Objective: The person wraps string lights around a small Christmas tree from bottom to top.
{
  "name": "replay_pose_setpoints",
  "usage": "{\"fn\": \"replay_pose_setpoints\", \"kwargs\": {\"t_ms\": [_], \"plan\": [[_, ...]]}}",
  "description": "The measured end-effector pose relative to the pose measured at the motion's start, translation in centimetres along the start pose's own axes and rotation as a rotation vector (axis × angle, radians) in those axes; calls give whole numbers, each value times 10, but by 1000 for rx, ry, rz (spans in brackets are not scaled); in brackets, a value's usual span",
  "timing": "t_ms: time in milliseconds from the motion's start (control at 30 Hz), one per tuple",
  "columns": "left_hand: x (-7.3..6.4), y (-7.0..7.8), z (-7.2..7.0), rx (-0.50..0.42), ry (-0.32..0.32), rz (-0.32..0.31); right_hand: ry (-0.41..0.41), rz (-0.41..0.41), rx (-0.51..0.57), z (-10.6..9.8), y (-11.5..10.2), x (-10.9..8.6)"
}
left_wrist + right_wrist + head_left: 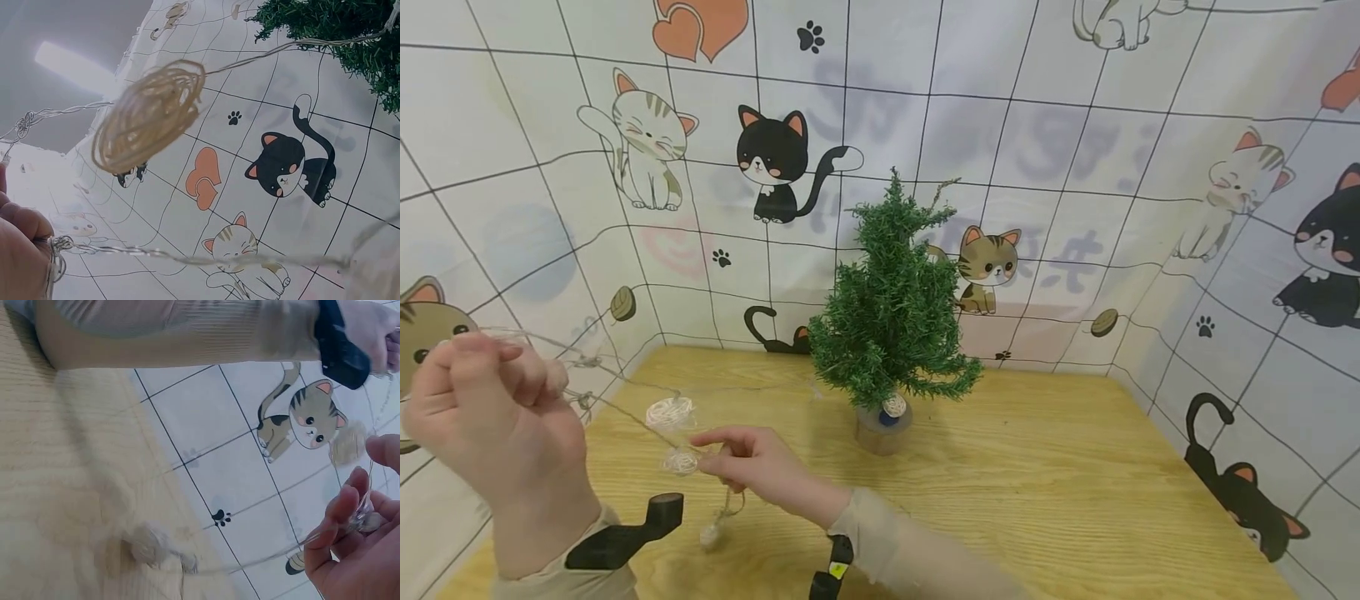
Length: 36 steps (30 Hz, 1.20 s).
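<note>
My raised left hand (512,417) grips a thin wire strand with woven wicker balls, at the left side of the head view. From it the strand runs down toward my right hand (760,467), which pinches it between thumb and fingers over the table. One pale wicker ball (681,462) is right at the right fingertips, and another ball (670,412) hangs just behind. Below the right hand is a smaller ball (710,536). A large wicker ball (150,119) crosses the left wrist view. The right wrist view shows the strand (294,550) passing through the right fingers.
A small green artificial tree (887,308) stands at the back middle on a round wooden base (880,442). A wicker ball (894,405) sits against its base, and a strand runs toward the tree from the left. Cat-print cloth (895,125) walls in the wooden table (1037,483).
</note>
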<state>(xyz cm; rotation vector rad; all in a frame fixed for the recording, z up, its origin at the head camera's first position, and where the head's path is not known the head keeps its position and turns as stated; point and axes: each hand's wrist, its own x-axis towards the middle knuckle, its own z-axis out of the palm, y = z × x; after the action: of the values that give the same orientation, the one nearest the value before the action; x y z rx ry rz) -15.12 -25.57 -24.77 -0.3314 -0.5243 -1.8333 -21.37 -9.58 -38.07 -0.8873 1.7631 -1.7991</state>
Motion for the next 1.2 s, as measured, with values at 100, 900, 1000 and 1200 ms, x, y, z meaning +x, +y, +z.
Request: {"fn": "replay_pose_setpoints", "kwargs": {"t_ms": [100,900,1000,1200], "plan": [[-1,0,2,-9,3,-11,22,-26,59,-17,-1,-12],[-17,3,26,-494,27,-457,32,-343,-601,-126,-100,-111],[-23,0,35,-556,-60,-431,69,-376,-701,-139,-119,-116],[-27,-22,57,-353,-235,-157,156,-343,-836,-161,-153,-128]]}}
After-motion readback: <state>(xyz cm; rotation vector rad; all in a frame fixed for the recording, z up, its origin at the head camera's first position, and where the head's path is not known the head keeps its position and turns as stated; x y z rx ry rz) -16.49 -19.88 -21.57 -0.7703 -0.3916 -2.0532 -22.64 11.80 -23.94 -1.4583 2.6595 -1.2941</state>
